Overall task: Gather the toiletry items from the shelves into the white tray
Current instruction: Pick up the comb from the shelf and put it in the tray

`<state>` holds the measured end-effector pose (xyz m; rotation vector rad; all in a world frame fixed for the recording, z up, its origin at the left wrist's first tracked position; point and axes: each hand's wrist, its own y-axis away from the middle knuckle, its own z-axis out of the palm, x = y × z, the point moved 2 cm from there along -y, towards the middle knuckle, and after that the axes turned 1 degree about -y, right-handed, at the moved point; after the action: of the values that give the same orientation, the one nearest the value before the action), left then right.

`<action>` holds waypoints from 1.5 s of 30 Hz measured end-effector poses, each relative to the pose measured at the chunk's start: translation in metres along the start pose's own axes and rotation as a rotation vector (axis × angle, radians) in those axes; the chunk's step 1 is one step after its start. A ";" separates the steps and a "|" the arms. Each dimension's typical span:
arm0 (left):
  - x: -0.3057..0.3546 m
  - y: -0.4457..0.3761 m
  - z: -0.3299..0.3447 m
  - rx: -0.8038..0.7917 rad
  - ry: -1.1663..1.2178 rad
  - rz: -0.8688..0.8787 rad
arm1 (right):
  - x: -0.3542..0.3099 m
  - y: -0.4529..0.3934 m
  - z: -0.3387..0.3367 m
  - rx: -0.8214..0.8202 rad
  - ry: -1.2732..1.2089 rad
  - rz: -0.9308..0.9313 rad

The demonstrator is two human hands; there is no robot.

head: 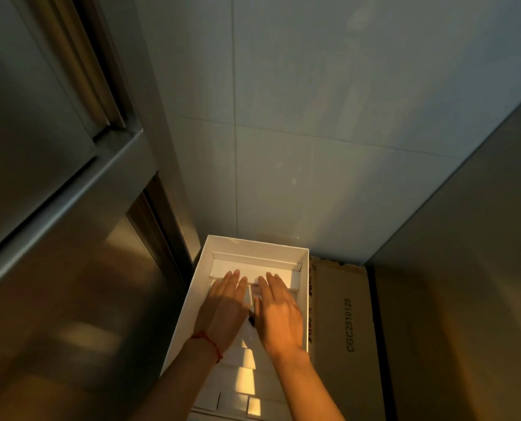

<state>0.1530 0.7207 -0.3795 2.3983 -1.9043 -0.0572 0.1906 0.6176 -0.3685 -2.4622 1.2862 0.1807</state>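
A white tray (pixel 205 259) lies below me against the tiled wall, with white cardboard dividers inside. Both my hands reach into it, palms down and fingers straight. My left hand (pixel 222 308) has a red string round its wrist and lies over the tray's left half. My right hand (pixel 279 314) lies over the right half. Between them a small dark item (pixel 251 321) and a pale blurred object (pixel 254 291) show; what they are is unclear. Whatever lies under the palms is hidden.
A brown cardboard box (pixel 344 329) with printed lettering stands right of the tray. A metal cabinet or door frame (pixel 70 208) fills the left side. A grey panel (pixel 465 268) rises on the right, and the tiled wall (pixel 313 117) stands behind.
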 end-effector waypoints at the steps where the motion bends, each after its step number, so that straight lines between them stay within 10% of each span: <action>1: 0.002 0.002 -0.012 0.035 0.033 0.025 | 0.000 -0.002 -0.006 0.023 -0.004 -0.005; 5: 0.005 0.005 -0.042 0.243 0.041 0.095 | -0.001 -0.010 -0.033 0.081 -0.004 -0.006; 10: 0.005 -0.001 -0.070 0.030 0.057 -0.020 | -0.004 -0.022 -0.071 0.122 -0.013 -0.014; 45: 0.019 0.036 -0.315 0.332 0.050 0.017 | -0.049 -0.061 -0.315 0.097 -0.060 -0.015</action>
<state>0.1466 0.7059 -0.0625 2.5516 -2.0506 0.3443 0.1962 0.5711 -0.0478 -2.3663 1.2220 0.1822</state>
